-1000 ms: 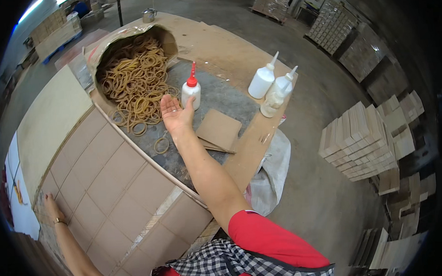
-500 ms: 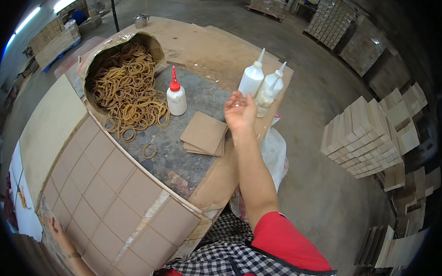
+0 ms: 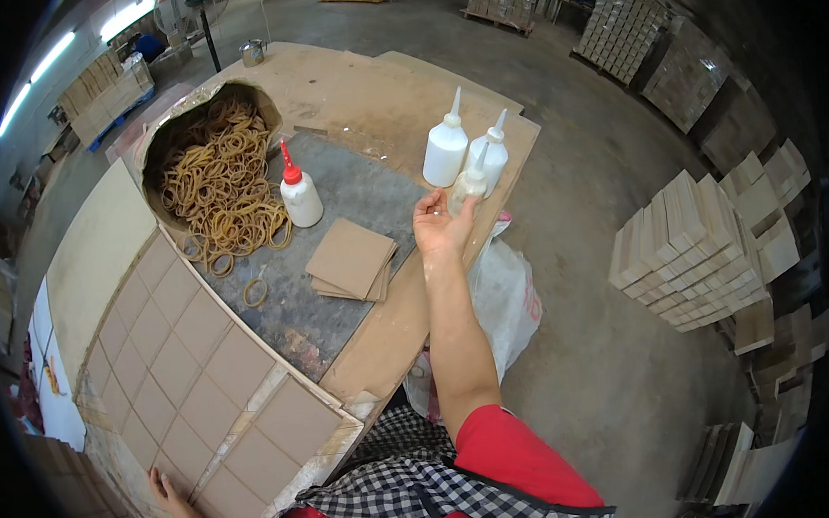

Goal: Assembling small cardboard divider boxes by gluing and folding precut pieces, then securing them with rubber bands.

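My right hand [image 3: 443,229] has its fingers and thumb around a small, cloudy squeeze bottle [image 3: 468,186] with a pointed nozzle. The palm hides the bottle's lower part. Two larger white squeeze bottles [image 3: 445,154] stand just behind it, upright. At the lower left, my left hand [image 3: 172,500] rests with outstretched fingers on a panel of brown square pieces [image 3: 200,403] laid in a grid; it holds nothing. A small stack of loose brown squares [image 3: 351,258] lies on the dark board, left of my right forearm.
A sack of tan rubber bands [image 3: 215,165] lies open at the back left, spilling onto the dark board [image 3: 297,300]. Beside it stands a white bottle with a red nozzle [image 3: 301,197]. A plastic bag [image 3: 505,297] hangs by the table's right edge. Stacked wood blocks [image 3: 683,250] stand farther right.
My right hand has gone from beside the small bottle to around it. My left hand has slid nearer to me along the panel. The whole view has shifted slightly.
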Action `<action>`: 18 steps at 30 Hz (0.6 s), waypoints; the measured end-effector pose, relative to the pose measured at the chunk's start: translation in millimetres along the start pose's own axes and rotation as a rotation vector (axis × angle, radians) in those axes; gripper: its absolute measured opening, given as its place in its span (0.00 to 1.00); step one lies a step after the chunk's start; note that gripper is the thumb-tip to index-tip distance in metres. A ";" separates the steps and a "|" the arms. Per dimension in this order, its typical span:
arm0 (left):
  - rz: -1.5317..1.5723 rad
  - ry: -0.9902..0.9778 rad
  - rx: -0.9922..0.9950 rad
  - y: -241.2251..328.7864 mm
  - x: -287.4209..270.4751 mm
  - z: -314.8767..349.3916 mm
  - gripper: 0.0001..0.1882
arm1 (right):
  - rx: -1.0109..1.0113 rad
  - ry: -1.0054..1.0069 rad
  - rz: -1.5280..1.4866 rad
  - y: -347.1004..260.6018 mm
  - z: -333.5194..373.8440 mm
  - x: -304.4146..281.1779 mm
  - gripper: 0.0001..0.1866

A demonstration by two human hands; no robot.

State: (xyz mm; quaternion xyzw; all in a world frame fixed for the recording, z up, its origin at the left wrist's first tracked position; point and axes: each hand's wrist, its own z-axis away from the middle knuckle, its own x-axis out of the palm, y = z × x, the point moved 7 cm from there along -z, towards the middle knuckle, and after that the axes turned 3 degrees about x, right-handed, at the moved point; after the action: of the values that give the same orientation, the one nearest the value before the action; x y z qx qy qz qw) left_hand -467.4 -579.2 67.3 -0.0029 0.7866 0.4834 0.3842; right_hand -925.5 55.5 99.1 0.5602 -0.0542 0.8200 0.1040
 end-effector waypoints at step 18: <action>-0.424 -0.518 0.372 134.2 0.5 146.6 0.30 | -0.042 -0.072 0.094 -4.1 -17.9 2.6 0.28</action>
State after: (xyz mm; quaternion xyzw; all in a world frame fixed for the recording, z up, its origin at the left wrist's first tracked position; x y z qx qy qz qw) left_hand -430.1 -395.7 133.9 0.0265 0.7196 0.2271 0.6556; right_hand -941.7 63.5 94.8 0.5839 -0.1015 0.8020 0.0751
